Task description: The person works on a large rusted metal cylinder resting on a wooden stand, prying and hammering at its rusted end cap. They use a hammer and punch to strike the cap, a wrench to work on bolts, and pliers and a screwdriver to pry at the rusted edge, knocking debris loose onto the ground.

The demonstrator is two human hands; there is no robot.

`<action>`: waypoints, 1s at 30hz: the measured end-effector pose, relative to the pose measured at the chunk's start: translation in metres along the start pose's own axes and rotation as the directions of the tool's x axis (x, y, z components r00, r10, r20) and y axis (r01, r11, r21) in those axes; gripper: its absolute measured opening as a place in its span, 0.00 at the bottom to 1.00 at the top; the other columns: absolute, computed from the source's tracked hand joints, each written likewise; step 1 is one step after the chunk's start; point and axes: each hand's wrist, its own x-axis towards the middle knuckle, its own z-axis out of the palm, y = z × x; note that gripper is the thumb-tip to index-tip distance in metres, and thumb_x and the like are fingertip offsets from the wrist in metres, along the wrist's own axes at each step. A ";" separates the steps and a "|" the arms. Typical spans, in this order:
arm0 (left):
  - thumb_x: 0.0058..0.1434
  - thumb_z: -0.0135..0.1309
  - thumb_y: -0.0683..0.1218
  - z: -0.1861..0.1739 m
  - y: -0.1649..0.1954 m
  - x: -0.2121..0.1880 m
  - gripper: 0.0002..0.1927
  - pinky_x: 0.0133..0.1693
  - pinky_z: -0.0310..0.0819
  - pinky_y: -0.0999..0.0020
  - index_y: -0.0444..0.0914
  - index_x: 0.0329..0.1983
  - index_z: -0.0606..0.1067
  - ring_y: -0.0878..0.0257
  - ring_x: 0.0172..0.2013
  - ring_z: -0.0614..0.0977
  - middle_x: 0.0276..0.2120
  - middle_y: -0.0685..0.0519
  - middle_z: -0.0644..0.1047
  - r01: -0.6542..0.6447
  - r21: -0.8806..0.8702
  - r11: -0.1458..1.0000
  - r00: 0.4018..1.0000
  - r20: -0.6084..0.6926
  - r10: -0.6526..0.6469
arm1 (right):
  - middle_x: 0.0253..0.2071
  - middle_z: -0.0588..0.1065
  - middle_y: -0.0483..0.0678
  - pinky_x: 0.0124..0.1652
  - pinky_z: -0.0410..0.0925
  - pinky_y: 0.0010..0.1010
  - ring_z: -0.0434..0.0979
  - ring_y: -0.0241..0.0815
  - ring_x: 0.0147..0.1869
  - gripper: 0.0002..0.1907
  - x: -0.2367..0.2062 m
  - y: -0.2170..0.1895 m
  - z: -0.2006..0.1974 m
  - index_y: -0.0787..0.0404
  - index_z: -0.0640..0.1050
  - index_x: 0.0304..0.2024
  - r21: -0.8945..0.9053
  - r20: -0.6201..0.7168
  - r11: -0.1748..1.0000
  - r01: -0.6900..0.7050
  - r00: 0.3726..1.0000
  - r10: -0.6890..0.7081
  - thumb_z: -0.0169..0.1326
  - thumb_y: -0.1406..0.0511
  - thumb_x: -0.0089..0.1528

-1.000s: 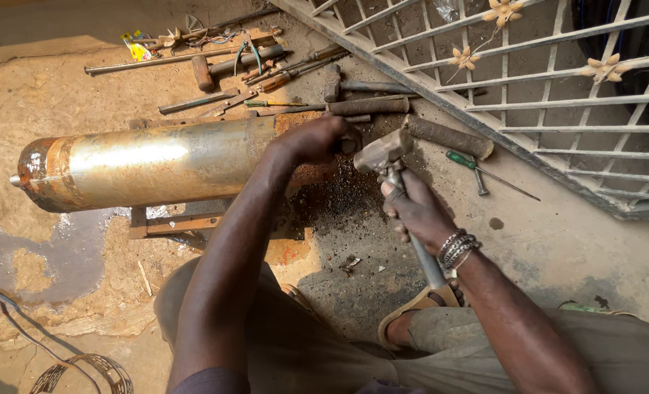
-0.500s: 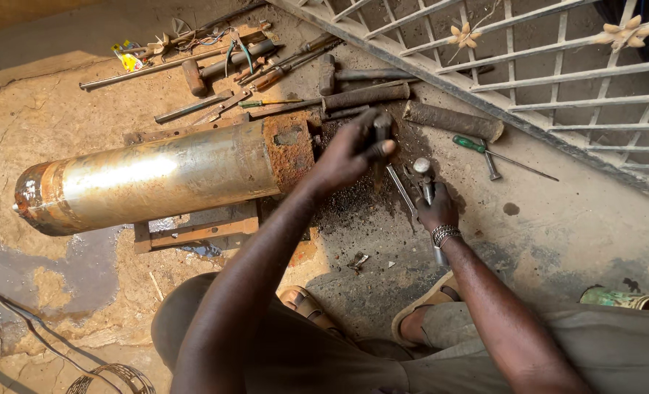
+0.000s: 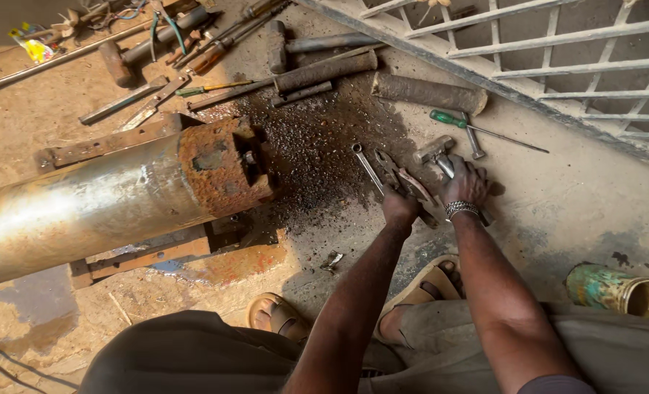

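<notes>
Both hands have left the rusty-capped steel cylinder (image 3: 120,193), lying untouched at nine o'clock, the left hand (image 3: 400,206) now clenching dark rusty pliers (image 3: 405,182) while the right hand (image 3: 467,182) grips a steel hammer (image 3: 441,157) on the ground.

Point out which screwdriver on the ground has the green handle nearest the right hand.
It is the green-handled screwdriver lying just beyond the right hand, below the white grille. The other green-handled one lies far off to the left, among the rusty tools.
</notes>
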 end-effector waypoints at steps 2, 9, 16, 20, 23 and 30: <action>0.59 0.52 0.31 0.015 0.002 0.005 0.35 0.43 0.83 0.59 0.38 0.68 0.56 0.49 0.42 0.83 0.51 0.36 0.76 0.165 0.000 0.986 0.986 -0.007 -0.165 | 0.51 0.80 0.51 0.53 0.71 0.49 0.78 0.54 0.54 0.26 0.006 0.008 0.005 0.49 0.79 0.56 0.115 0.037 0.990 -0.077 0.997 0.073 0.65 0.67 0.54; 0.57 0.61 0.38 0.031 -0.016 0.007 0.25 0.48 0.83 0.62 0.33 0.58 0.70 0.54 0.43 0.86 0.44 0.42 0.81 0.028 0.118 0.993 0.992 -0.128 -0.012 | 0.46 0.79 0.50 0.47 0.73 0.44 0.78 0.49 0.50 0.13 0.013 -0.011 0.026 0.53 0.81 0.44 0.404 -0.110 0.911 0.085 0.993 -0.044 0.65 0.70 0.56; 0.62 0.60 0.56 0.005 -0.062 0.019 0.26 0.46 0.82 0.56 0.32 0.53 0.74 0.52 0.45 0.86 0.46 0.42 0.82 -0.065 0.336 0.940 0.997 0.069 0.045 | 0.44 0.81 0.57 0.49 0.75 0.46 0.81 0.53 0.46 0.16 -0.008 -0.084 0.053 0.51 0.81 0.50 0.219 0.297 0.938 0.271 0.897 -0.328 0.64 0.64 0.59; 0.60 0.61 0.54 -0.036 -0.072 0.003 0.24 0.51 0.77 0.53 0.38 0.56 0.76 0.48 0.50 0.84 0.49 0.45 0.83 -0.516 0.634 0.576 0.839 0.510 0.191 | 0.51 0.77 0.61 0.48 0.73 0.53 0.79 0.59 0.51 0.33 -0.023 -0.111 0.059 0.57 0.72 0.66 0.059 0.218 0.945 0.321 0.920 -0.326 0.62 0.69 0.57; 0.56 0.64 0.52 -0.086 -0.065 -0.022 0.27 0.51 0.76 0.50 0.43 0.58 0.74 0.47 0.49 0.83 0.49 0.47 0.82 -0.745 0.652 0.143 0.650 0.757 -0.069 | 0.49 0.77 0.63 0.48 0.72 0.57 0.77 0.61 0.53 0.37 -0.022 -0.118 0.059 0.60 0.67 0.70 0.070 0.306 0.974 0.216 0.924 -0.227 0.63 0.63 0.59; 0.66 0.58 0.41 -0.260 0.074 -0.111 0.12 0.40 0.83 0.65 0.42 0.53 0.77 0.59 0.41 0.89 0.47 0.50 0.84 -0.820 0.471 0.326 0.540 0.446 0.714 | 0.41 0.78 0.52 0.40 0.72 0.40 0.77 0.46 0.41 0.17 -0.011 -0.131 0.057 0.61 0.79 0.49 0.241 0.486 0.965 0.102 0.848 -0.211 0.61 0.60 0.60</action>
